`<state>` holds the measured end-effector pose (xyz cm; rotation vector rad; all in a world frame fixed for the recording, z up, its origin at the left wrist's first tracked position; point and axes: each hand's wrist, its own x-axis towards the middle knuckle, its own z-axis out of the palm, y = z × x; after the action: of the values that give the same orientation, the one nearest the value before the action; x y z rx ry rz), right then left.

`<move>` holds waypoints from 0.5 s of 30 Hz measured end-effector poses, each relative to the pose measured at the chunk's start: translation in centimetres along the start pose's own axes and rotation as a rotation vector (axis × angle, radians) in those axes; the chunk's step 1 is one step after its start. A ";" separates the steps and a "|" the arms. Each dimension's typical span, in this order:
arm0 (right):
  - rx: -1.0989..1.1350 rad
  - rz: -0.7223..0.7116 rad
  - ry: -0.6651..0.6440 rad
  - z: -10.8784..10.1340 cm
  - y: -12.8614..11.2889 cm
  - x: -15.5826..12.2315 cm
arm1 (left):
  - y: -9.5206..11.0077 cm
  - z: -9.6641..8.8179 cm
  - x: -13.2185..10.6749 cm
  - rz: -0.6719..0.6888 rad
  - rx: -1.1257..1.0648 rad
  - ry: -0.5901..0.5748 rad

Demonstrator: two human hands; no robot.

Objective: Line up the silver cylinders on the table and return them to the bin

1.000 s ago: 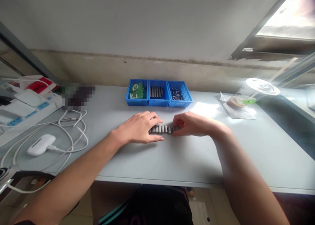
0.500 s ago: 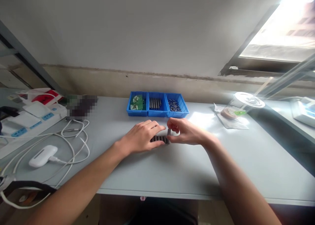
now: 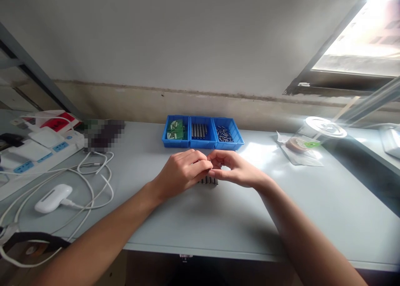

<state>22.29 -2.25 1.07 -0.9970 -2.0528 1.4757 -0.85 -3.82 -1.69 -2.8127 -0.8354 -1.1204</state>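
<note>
My left hand (image 3: pixel 184 171) and my right hand (image 3: pixel 235 169) meet fingertip to fingertip just above a short row of small grey metal cylinders (image 3: pixel 210 180) lying on the grey table (image 3: pixel 218 223). Both hands' fingers are pinched together around one small cylinder, which is mostly hidden between them. My left hand covers the row's left end. Behind the hands stand three joined blue bins: the left one (image 3: pixel 175 130) holds green circuit boards, the middle one (image 3: pixel 199 131) metal cylinders, the right one (image 3: pixel 223 134) small dark parts.
At the left lie a white power strip (image 3: pixel 37 152), looped white cables (image 3: pixel 93 181) and a white oval device (image 3: pixel 53 197). A blurred dark object (image 3: pixel 103 135) sits near the wall. At the right are a plastic bag with a roll (image 3: pixel 296 145) and a clear round lid (image 3: pixel 325 127).
My right hand lifted one cylinder off the row's right end. My left hand rose from the row to meet it. The visible row is shorter.
</note>
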 end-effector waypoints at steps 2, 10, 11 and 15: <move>0.026 -0.008 -0.012 0.2 0.1 0.1 | -0.1 0.1 -0.1 -0.006 -0.008 0.013; 0.055 -0.022 -0.036 0.6 0.3 0.0 | -0.2 0.6 -0.1 0.040 -0.027 0.133; 0.059 -0.024 -0.033 0.6 0.2 0.0 | -0.2 0.5 -0.2 0.043 -0.027 0.134; 0.055 -0.037 -0.024 0.7 0.0 0.1 | -0.3 0.4 -0.3 0.060 -0.024 0.140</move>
<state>21.73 -2.63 0.80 -0.9191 -2.0251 1.5233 -0.93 -3.62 -2.24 -2.7191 -0.7260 -1.3080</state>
